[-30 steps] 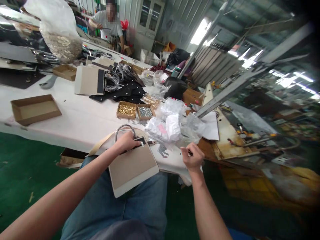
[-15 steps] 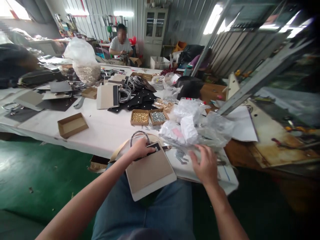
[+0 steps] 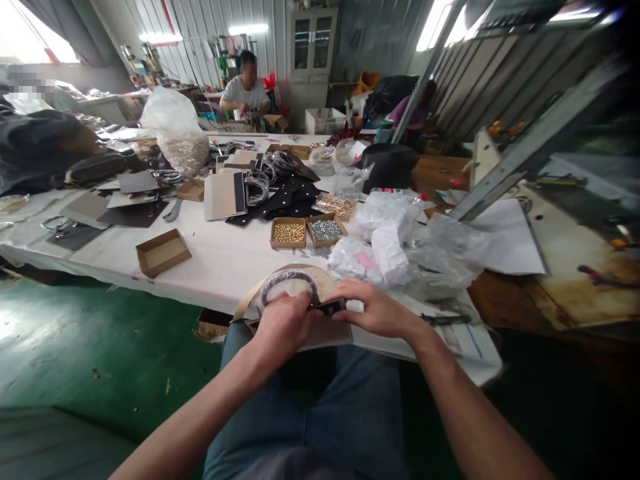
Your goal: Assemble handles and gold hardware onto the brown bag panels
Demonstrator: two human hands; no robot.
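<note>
At the table's near edge, a beige bag panel with a dark strip along its top is tilted so that little of its face shows. A plastic-wrapped ring-shaped handle arches above the panel. My left hand is closed on the panel and the handle's base, its fingertips partly hidden. From the other side my right hand pinches the panel's dark strip between thumb and fingers. Beyond the hands stand a small box of gold-coloured metal pieces and another of silver-coloured pieces.
Crumpled plastic bags lie right of the boxes. An open cardboard tray sits to the left. Stacked bag panels and black pieces lie farther back. A metal post slants up at right. One person sits across the room.
My right hand has moved left from beside the panel and taken hold of its dark strip. The panel has tipped, hiding most of its beige face. My left hand has stayed on it.
</note>
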